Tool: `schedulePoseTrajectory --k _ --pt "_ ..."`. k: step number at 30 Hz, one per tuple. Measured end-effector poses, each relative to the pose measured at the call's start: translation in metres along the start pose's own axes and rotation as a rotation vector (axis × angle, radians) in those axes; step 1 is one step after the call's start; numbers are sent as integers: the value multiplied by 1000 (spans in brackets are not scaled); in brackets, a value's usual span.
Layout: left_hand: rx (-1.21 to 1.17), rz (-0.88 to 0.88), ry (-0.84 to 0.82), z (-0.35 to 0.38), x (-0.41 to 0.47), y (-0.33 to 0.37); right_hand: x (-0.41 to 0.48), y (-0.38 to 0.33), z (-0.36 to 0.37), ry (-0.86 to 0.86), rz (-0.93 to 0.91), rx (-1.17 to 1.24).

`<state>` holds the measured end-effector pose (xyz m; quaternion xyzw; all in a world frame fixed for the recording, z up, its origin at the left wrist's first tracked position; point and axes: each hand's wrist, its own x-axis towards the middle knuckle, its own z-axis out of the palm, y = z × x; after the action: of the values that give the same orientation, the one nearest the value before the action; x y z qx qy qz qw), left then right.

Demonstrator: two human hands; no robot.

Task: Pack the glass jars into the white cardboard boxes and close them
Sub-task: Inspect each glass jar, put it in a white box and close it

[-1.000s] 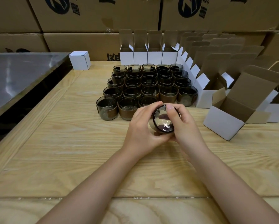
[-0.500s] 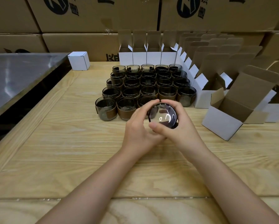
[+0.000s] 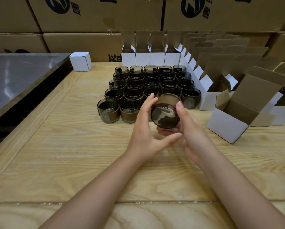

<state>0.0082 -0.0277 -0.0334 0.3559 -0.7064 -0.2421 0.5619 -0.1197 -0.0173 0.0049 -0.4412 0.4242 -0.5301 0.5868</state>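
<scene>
A dark smoked glass jar with a brown band round it is held above the wooden table, tipped so its base faces me. My left hand curls round its left side and underneath. My right hand grips its right side, thumb on the rim of the base. Behind it stand several rows of like jars. The nearest white cardboard box lies open to the right, its brown-lined lid flap raised.
More open white boxes line the back and run diagonally down the right side. One closed white box sits at the back left. A steel-topped counter borders the left. Large brown cartons wall off the back.
Both hands have turned the jar: its shiny round face showed earlier, now its darker base faces me with the brown band on top. It sits slightly higher and to the right.
</scene>
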Motion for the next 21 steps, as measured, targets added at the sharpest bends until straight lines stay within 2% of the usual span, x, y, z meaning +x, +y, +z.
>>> schedulePoseTrajectory --k 4,6,9,18,21 --pt "-327 -222 70 2 2 9 2 -3 -6 76 -171 -93" --pt "-479 -339 106 1 5 10 1 -2 -8 73 -210 -190" --pt "-596 -456 73 0 7 7 0 1 -10 60 -234 -323" --pt "-733 -522 116 4 7 8 -1 7 1 222 -336 -391" --pt "-667 -499 145 5 7 9 -1 11 10 281 -349 -376"
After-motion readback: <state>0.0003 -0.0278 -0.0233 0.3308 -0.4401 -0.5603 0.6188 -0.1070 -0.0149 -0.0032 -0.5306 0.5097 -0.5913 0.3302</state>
